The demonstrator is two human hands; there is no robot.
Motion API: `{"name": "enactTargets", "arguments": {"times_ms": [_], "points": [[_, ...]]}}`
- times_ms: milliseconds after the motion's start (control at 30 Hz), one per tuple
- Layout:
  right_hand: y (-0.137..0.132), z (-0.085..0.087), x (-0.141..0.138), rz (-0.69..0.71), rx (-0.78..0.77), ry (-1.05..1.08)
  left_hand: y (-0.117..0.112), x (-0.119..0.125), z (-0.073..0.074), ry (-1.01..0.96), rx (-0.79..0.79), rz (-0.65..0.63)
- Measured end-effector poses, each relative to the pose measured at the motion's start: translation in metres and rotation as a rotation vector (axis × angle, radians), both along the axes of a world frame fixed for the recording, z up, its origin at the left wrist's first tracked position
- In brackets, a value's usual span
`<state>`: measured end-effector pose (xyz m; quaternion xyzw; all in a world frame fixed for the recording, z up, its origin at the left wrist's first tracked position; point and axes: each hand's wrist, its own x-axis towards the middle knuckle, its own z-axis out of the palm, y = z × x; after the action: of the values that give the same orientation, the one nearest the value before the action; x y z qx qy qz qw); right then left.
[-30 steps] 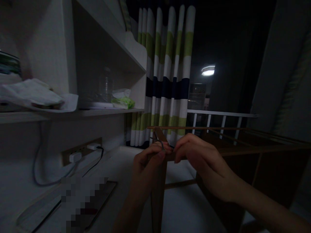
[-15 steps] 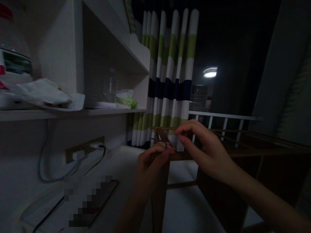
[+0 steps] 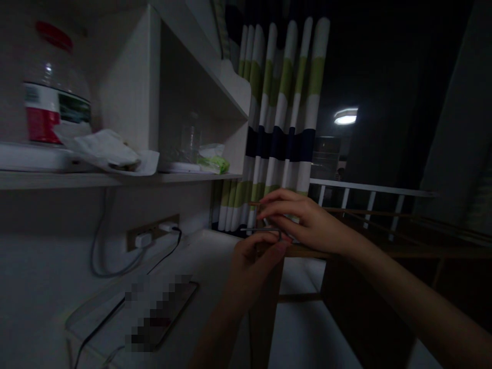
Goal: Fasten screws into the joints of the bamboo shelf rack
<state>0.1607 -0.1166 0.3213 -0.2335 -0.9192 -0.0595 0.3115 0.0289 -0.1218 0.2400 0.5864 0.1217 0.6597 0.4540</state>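
Observation:
My left hand [image 3: 255, 264] is closed in a pinch on a thin grey L-shaped hex key [image 3: 261, 229] by its bent end, at the top corner of a brown wooden frame [image 3: 267, 292]. The key's long arm points left. Just above it, my right hand [image 3: 303, 220] reaches in from the right, its fingers stretched out and slightly curved over the frame's corner. I see nothing held in it. Whether its fingertips touch the frame or the key is hard to tell in the dim light.
On the left, a white shelf [image 3: 184, 177] carries a red-capped bottle [image 3: 57, 110], crumpled packaging [image 3: 109, 148] and a green packet [image 3: 215, 164]. Below are a socket strip with plugs [image 3: 144, 240], cables and a blurred-out flat device [image 3: 172, 318] on the white desktop. A striped curtain [image 3: 284, 113] hangs behind.
My right hand has moved left and its fingers have straightened out over the frame's corner. More of the hex key shows in my left hand. The view has shifted left.

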Motion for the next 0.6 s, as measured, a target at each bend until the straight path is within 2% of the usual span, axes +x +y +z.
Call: {"name": "enactTargets", "arguments": {"times_ms": [133,200,267,600], "points": [[-0.006,0.004,-0.005,0.093,-0.137,0.126,-0.002,0.000,0.001,-0.011,-0.014,-0.017],[-0.009,0.006,-0.010,0.112,-0.257,0.173,-0.002,0.000,0.000,-0.005,-0.028,-0.016],[-0.011,0.007,-0.015,0.112,-0.314,0.168,0.000,-0.001,-0.002,0.000,-0.030,-0.014],[-0.017,0.010,-0.020,0.046,-0.106,0.109,0.003,-0.001,-0.005,0.027,0.013,-0.041]]}}
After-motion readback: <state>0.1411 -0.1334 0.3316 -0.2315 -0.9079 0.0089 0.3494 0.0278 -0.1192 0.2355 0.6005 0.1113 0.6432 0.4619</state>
